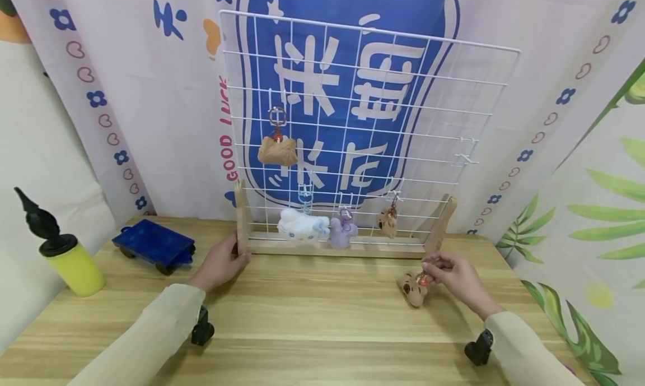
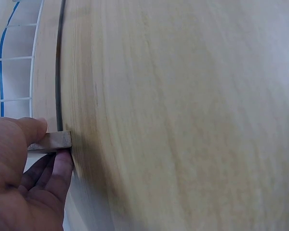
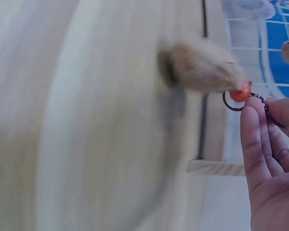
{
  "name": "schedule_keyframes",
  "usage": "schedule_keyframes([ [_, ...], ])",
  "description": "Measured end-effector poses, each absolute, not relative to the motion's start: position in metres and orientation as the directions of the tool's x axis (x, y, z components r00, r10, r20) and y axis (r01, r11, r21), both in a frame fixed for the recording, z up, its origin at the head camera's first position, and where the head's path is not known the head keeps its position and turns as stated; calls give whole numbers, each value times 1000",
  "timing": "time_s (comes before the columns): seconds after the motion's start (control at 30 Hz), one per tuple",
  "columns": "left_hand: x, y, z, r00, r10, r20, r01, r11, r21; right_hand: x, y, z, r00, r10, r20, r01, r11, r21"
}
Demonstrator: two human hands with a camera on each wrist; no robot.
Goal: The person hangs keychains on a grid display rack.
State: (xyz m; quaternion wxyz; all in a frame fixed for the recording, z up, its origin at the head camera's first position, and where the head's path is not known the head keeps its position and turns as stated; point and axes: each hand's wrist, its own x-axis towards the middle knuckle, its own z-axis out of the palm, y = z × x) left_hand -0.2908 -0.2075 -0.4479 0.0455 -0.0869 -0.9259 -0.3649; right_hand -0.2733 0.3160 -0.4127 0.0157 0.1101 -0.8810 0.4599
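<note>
My right hand (image 1: 456,278) pinches the ring and chain of a brown plush keychain (image 1: 412,289) in front of the rack's right end. In the right wrist view the plush (image 3: 202,67) is blurred, with an orange bead (image 3: 241,93) beside my fingertips. My left hand (image 1: 220,264) grips the left end of the wooden stand (image 1: 332,251), thumb on one side and fingers on the other, as the left wrist view shows. Above the stand rises a white wire grid (image 1: 418,133). From it hang a tan plush (image 1: 278,152), a white plush (image 1: 302,227), a purple plush (image 1: 344,231) and a brown plush (image 1: 387,222).
On the table's left stand a blue toy cart (image 1: 153,243) and a yellow pump (image 1: 78,267) with a black top. White hooks (image 1: 464,159) sit on the grid's right side. A printed curtain (image 1: 186,106) hangs behind the rack.
</note>
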Motion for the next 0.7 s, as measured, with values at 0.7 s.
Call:
schedule_keyframes([
  [0.7,-291,-209,-448,-978,137,159,209,724,658,-275,309,-336,-964,-56,259,-249,532,-810],
])
